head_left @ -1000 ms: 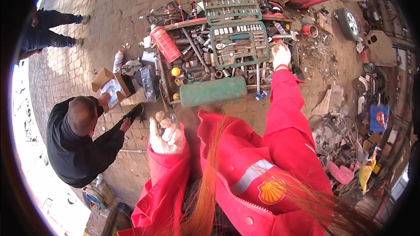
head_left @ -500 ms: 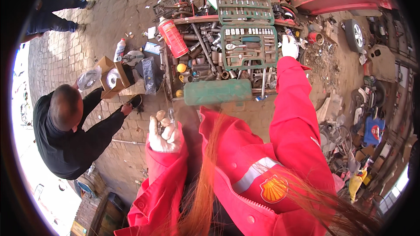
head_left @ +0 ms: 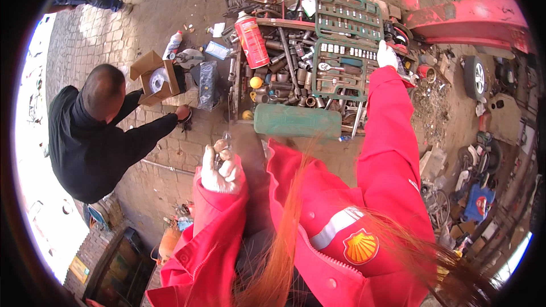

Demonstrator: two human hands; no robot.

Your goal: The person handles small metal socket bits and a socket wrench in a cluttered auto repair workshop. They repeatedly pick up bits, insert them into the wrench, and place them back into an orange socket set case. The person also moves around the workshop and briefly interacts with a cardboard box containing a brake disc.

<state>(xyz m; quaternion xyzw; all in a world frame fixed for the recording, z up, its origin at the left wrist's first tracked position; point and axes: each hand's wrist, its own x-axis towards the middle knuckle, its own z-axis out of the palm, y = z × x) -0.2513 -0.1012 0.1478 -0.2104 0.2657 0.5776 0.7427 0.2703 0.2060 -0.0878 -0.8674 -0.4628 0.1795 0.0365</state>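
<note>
My left hand [head_left: 222, 170], in a white glove with dirty fingertips, is held up in front of me with its fingers curled in. A small shiny thing shows at the fingertips, too indistinct to name. My right hand [head_left: 387, 55], also gloved, reaches to the right edge of an opened green socket set case [head_left: 364, 90]. Its fingers point away, and their grip cannot be made out. The case holds rows of sockets and a ratchet [head_left: 330, 67]. It lies on a tray heaped with loose sockets [head_left: 281, 86] and bars. A long green box [head_left: 297, 120] lies along the near side.
A red spray can [head_left: 252, 41] lies on the heap's left. Further left are a cardboard box [head_left: 153, 77], a white bottle [head_left: 173, 44] and a person in black [head_left: 85, 136] crouching. A red steel beam [head_left: 466, 20] and a wheel [head_left: 474, 78] are at the right.
The view has shifted, so the tray and case sit further right. My right hand has moved closer against the case's edge. The left hand stays curled. The person's clear plastic bag no longer shows.
</note>
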